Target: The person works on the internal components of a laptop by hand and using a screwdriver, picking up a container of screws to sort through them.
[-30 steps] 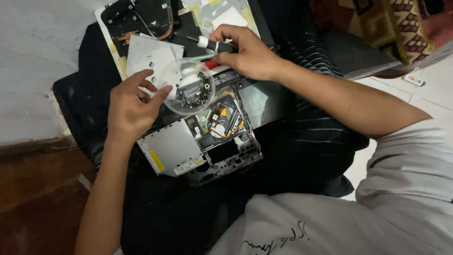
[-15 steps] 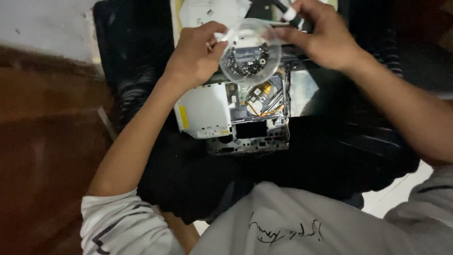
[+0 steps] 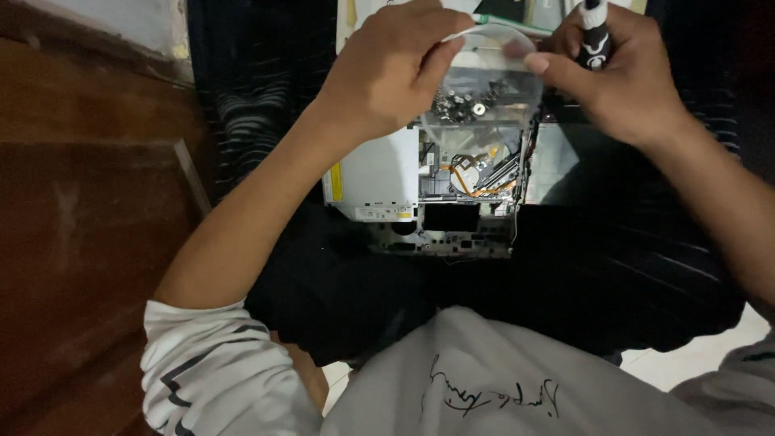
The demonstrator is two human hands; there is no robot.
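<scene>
Two hands share one clear plastic cup (image 3: 484, 89) of small screws: the left hand (image 3: 387, 69) pinches its near rim, its grip closed on the plastic, and the right hand (image 3: 617, 77) touches the far rim with its thumb while clasping one black-handled screwdriver (image 3: 595, 32). Below both grips lies one opened electronic chassis (image 3: 428, 190) on dark cloth (image 3: 565, 282), partly hidden by the cup.

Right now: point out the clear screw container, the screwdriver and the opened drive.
clear screw container (image 3: 484, 89), head view, its see-through wall.
screwdriver (image 3: 596, 36), head view, black handle.
opened drive (image 3: 379, 173), head view, silver cover plate.
</scene>
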